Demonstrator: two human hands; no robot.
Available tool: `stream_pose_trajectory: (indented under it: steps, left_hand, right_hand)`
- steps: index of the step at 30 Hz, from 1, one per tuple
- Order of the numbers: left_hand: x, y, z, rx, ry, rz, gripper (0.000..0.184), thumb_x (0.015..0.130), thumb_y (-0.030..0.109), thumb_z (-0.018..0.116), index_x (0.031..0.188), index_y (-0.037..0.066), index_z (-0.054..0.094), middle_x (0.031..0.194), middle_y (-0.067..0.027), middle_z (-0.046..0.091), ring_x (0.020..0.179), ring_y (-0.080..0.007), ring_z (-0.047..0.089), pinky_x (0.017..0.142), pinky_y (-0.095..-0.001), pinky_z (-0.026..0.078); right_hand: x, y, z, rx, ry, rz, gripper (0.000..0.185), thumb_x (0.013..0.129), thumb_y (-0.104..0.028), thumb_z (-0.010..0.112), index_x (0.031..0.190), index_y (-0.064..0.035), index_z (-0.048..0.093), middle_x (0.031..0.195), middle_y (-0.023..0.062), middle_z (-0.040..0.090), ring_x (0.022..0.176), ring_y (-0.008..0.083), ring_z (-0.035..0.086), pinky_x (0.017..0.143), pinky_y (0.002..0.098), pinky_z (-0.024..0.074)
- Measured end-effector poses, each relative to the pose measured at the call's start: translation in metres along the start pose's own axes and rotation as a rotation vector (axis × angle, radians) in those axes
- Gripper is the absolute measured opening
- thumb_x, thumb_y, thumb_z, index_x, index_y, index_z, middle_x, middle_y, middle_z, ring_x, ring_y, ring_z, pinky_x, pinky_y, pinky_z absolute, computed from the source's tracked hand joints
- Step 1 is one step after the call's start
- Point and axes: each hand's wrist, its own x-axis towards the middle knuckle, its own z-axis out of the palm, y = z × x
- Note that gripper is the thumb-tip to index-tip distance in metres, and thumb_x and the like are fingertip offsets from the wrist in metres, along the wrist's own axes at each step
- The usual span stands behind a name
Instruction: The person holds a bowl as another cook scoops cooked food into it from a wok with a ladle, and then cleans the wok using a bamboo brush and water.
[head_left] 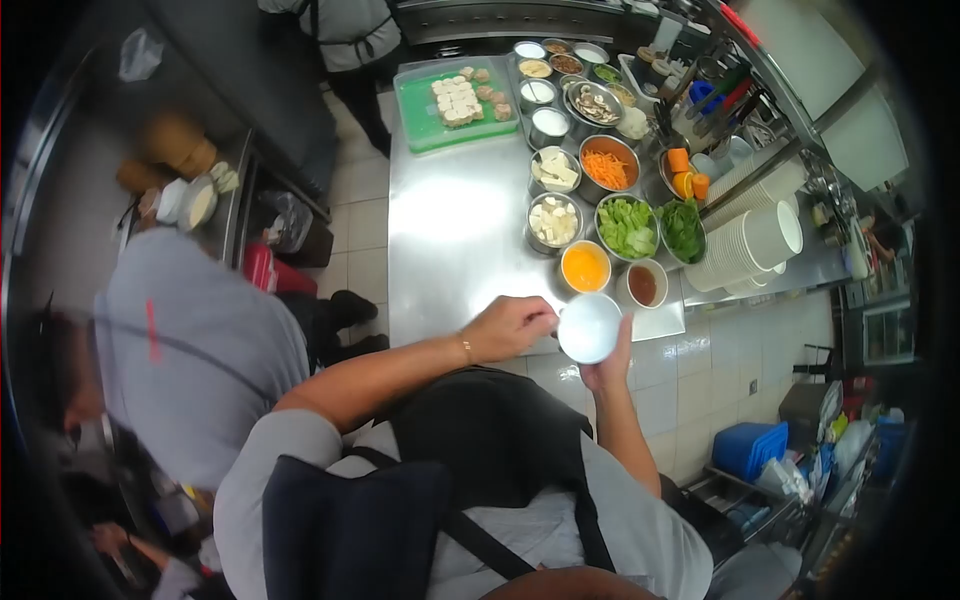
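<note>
My right hand (609, 362) is closed around the right side of a white bowl (589, 328), its mouth facing up at me. At the bowl's left rim, my left hand (512, 328) has its fingers curled in a pinch; what they hold, if anything, is hidden. Just beyond the bowl stand a container of orange-yellow liquid (585, 267) and a cup of reddish-brown sauce (642, 286). Behind these are chopped lettuce (628, 228), dark green leaves (683, 232), white cubes (554, 221) and shredded carrot (608, 169) in metal containers.
A steel table (440, 230) carries a green tray (420, 130) with pale blocks at its far end. Stacked white bowls (745, 245) lie on their side at the right. One co-worker (200, 350) bends close on my left; another person (345, 40) stands beyond the table.
</note>
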Motion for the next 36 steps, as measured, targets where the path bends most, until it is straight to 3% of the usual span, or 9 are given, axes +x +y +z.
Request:
stream_pose_trajectory:
  steps: [5, 8, 13, 16, 20, 25, 29, 33, 36]
  left_hand:
    - [0.059, -0.027, -0.008, 0.047, -0.268, 0.227, 0.023, 0.100, 0.025, 0.067, 0.100, 0.003, 0.073, 0.091, -0.0171, 0.075, 0.080, -0.0248, 0.073, 0.076, -0.0382, 0.056]
    - [0.073, -0.040, -0.008, -0.050, -0.430, 0.247, 0.025, 0.099, 0.027, 0.068, 0.100, 0.003, 0.072, 0.092, -0.0180, 0.076, 0.083, -0.0300, 0.074, 0.076, -0.0399, 0.056]
    - [0.068, -0.057, -0.003, -0.123, -0.420, 0.291, 0.023, 0.097, 0.026, 0.068, 0.100, 0.004, 0.073, 0.089, -0.0146, 0.077, 0.081, -0.0300, 0.075, 0.075, -0.0403, 0.057]
    - [0.071, -0.066, -0.007, -0.156, -0.390, 0.298, 0.021, 0.097, 0.026, 0.068, 0.099, 0.005, 0.073, 0.086, -0.0121, 0.078, 0.078, -0.0293, 0.075, 0.074, -0.0399, 0.057]
    - [0.073, -0.065, -0.012, -0.168, -0.423, 0.242, 0.020, 0.096, 0.026, 0.068, 0.097, 0.006, 0.071, 0.083, -0.0101, 0.078, 0.077, -0.0269, 0.076, 0.073, -0.0394, 0.057]
    - [0.072, -0.061, -0.020, -0.145, -0.386, 0.233, 0.020, 0.097, 0.026, 0.067, 0.094, 0.006, 0.070, 0.079, -0.0078, 0.077, 0.075, -0.0245, 0.076, 0.071, -0.0385, 0.057]
    - [0.069, -0.064, -0.028, -0.184, -0.398, 0.219, 0.020, 0.097, 0.026, 0.067, 0.093, 0.006, 0.069, 0.076, -0.0069, 0.076, 0.073, -0.0235, 0.076, 0.069, -0.0382, 0.057]
    - [0.071, -0.076, -0.031, -0.189, -0.423, 0.293, 0.024, 0.098, 0.028, 0.067, 0.096, 0.004, 0.069, 0.081, -0.0143, 0.073, 0.075, -0.0295, 0.073, 0.070, -0.0407, 0.055]
    - [0.070, -0.070, -0.045, -0.168, -0.501, 0.300, 0.025, 0.099, 0.029, 0.067, 0.096, 0.004, 0.069, 0.082, -0.0146, 0.073, 0.076, -0.0307, 0.072, 0.070, -0.0402, 0.054]
  right_hand:
    - [-0.038, 0.028, -0.013, 0.011, 0.242, -0.155, 0.070, 0.112, -0.060, 0.026, 0.152, -0.0075, 0.049, 0.143, 0.0119, 0.063, 0.131, 0.0295, 0.062, 0.110, 0.0457, 0.0499]
    - [-0.063, 0.037, 0.025, -0.022, 0.547, -0.198, 0.075, 0.108, -0.068, 0.028, 0.148, -0.0079, 0.051, 0.135, 0.0122, 0.065, 0.116, 0.0328, 0.067, 0.094, 0.0500, 0.0561]
    - [-0.073, 0.037, 0.042, -0.105, 0.558, -0.054, 0.079, 0.105, -0.073, 0.031, 0.142, -0.0072, 0.053, 0.124, 0.0129, 0.068, 0.099, 0.0342, 0.070, 0.073, 0.0474, 0.0580]
    - [-0.058, 0.032, 0.072, -0.167, 0.717, -0.058, 0.085, 0.101, -0.079, 0.034, 0.142, -0.0077, 0.052, 0.121, 0.0114, 0.069, 0.090, 0.0316, 0.071, 0.062, 0.0384, 0.0550]
    - [-0.055, 0.026, 0.046, -0.219, 0.579, -0.006, 0.083, 0.100, -0.079, 0.035, 0.142, -0.0091, 0.053, 0.122, 0.0090, 0.069, 0.094, 0.0287, 0.070, 0.064, 0.0380, 0.0529]
    - [-0.044, 0.030, 0.051, -0.202, 0.633, -0.017, 0.081, 0.099, -0.079, 0.038, 0.142, -0.0125, 0.054, 0.126, 0.0050, 0.068, 0.101, 0.0235, 0.066, 0.070, 0.0364, 0.0474]
    - [-0.043, 0.041, 0.039, -0.125, 0.628, -0.028, 0.075, 0.101, -0.075, 0.042, 0.139, -0.0123, 0.056, 0.122, 0.0067, 0.069, 0.099, 0.0252, 0.069, 0.072, 0.0393, 0.0552]
    - [-0.043, 0.058, 0.040, -0.086, 0.613, -0.056, 0.084, 0.095, -0.084, 0.044, 0.142, -0.0150, 0.054, 0.115, 0.0121, 0.070, 0.085, 0.0325, 0.072, 0.053, 0.0384, 0.0538]
    - [-0.054, 0.072, 0.027, -0.007, 0.653, -0.049, 0.090, 0.092, -0.088, 0.042, 0.141, -0.0136, 0.054, 0.111, 0.0129, 0.070, 0.076, 0.0344, 0.071, 0.048, 0.0361, 0.0516]
